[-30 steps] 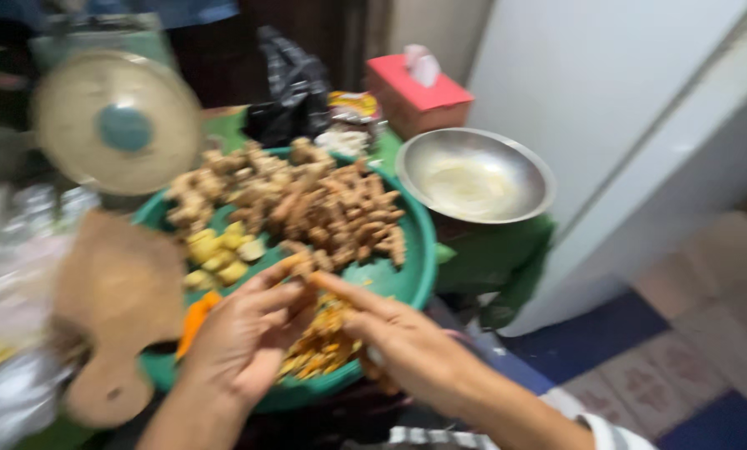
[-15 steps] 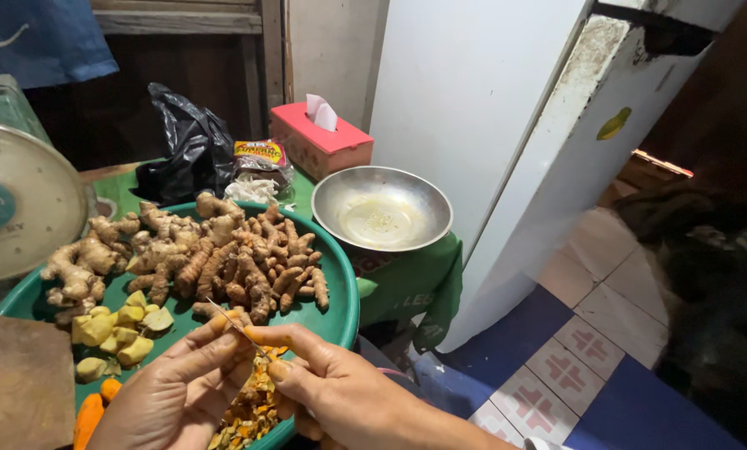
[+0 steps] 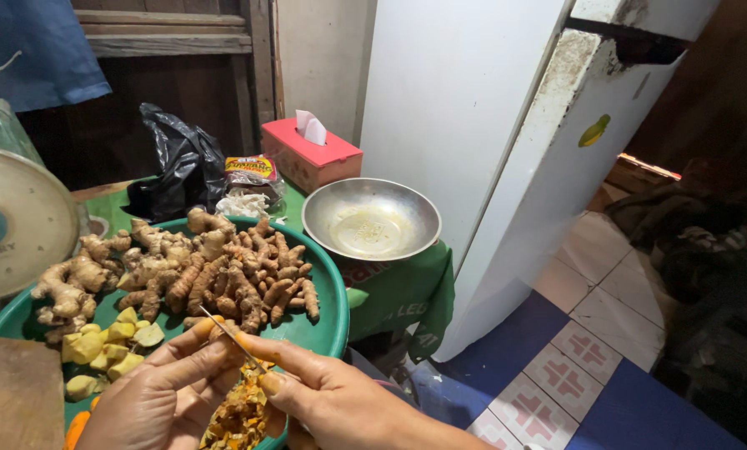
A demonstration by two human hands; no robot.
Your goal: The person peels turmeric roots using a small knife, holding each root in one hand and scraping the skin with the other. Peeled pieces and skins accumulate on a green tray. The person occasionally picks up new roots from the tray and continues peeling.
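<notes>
Green plastic basin [image 3: 328, 321] held ginger [image 3: 69, 287] at its left, peeled pale chunks [image 3: 111, 346] below, and turmeric roots [image 3: 240, 279] heaped in the middle. Since a second earlier the view had swung right, yet both hands stayed over the basin's near rim: the left hand [image 3: 161, 400] pinched a turmeric piece [image 3: 211, 329], and the right hand [image 3: 323, 392] gripped a small knife [image 3: 232, 337] against it, orange peelings [image 3: 240, 412] gathering beneath. A steel bowl [image 3: 372, 218] sat to the right.
</notes>
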